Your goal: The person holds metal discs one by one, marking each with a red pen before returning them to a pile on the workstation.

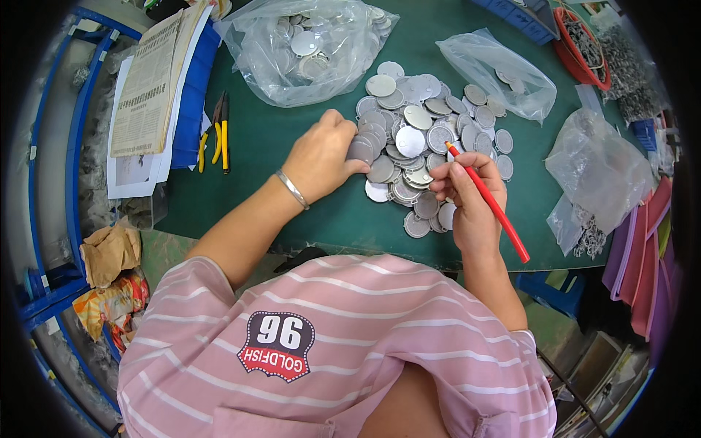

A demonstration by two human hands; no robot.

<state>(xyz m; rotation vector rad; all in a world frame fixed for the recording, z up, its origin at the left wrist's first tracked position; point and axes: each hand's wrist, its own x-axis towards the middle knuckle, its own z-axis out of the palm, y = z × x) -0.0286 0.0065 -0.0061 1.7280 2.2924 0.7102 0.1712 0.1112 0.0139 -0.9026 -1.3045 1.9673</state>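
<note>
Grey discs (411,139): Loose pile, centre of the frame and slightly right, on the green desk (257,146); discs overlap at many angles.
Disc handling: I judge each one thin, stiff, light singly and heavy in quantity; smooth faces probably slide over one another. Metal or hard plastic: I cannot confirm.
Disc grip point: I would take opposite edges of the rim between thumb and forefinger; small tabs on some rims look like the weakest part.
Disc marking: Small raised details on some faces; no lettering I can make out.
Left hand (321,152): At the left edge of the pile, fingers curled and thumb extended against the discs. I cannot tell whether it is clamped on any.
Right hand (472,191): Clamped on the red pen (495,206), over the lower right of the pile.
Pen handling: Slim, rigid, likely light; held near its orange tip, which points to the upper left. No lettering legible to me.
Large clear bag (252,55): Upper centre of the frame, soft film, more discs inside.
Small clear bag (475,62): Upper right, limp, a few discs inside.
Pliers (225,142): Left of centre, yellow handles; no marking readable.
Newspaper (150,91): Upper left, dense printed columns, too small for me to read reliably.
Shirt badge (276,346): Lower centre, dark shield; white numerals and a red lettered band, inverted.
</note>
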